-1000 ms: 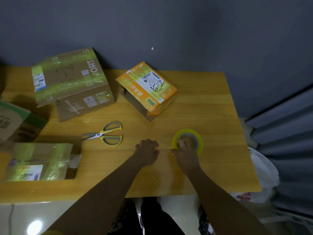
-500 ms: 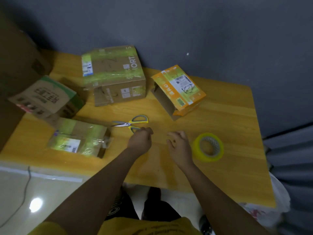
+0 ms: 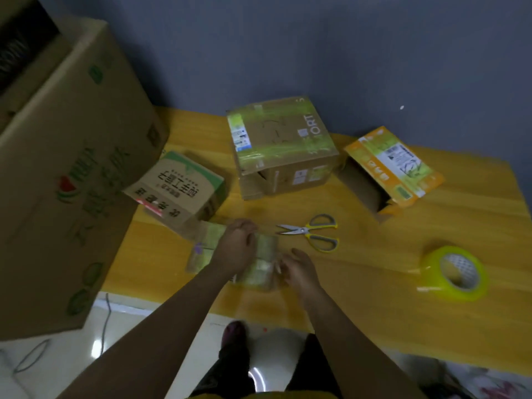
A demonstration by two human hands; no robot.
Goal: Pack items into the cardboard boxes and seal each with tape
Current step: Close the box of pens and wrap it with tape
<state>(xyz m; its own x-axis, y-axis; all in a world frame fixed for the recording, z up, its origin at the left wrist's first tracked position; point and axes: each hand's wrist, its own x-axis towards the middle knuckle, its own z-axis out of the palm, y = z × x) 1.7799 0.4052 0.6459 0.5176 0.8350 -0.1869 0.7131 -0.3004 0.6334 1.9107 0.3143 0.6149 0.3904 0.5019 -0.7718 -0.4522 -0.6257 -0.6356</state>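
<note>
Your left hand (image 3: 237, 249) grips the small taped box (image 3: 259, 264) from above; your right hand (image 3: 298, 269) touches its 3 o'clock end, fingers loosely straight. Box sits near the worktop (image 3: 374, 298) front edge, long axis toward 12. Tape roll (image 3: 454, 273) lies at 3 o'clock, nearer your right.

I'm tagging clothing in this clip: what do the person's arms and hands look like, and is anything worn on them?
Both forearms are bare from elbow to wrist: no sleeves, gloves, watch or bands show. The left hand and right hand show no rings, though the frame is dim and blurred. A yellow garment edge shows at the bottom.
</note>
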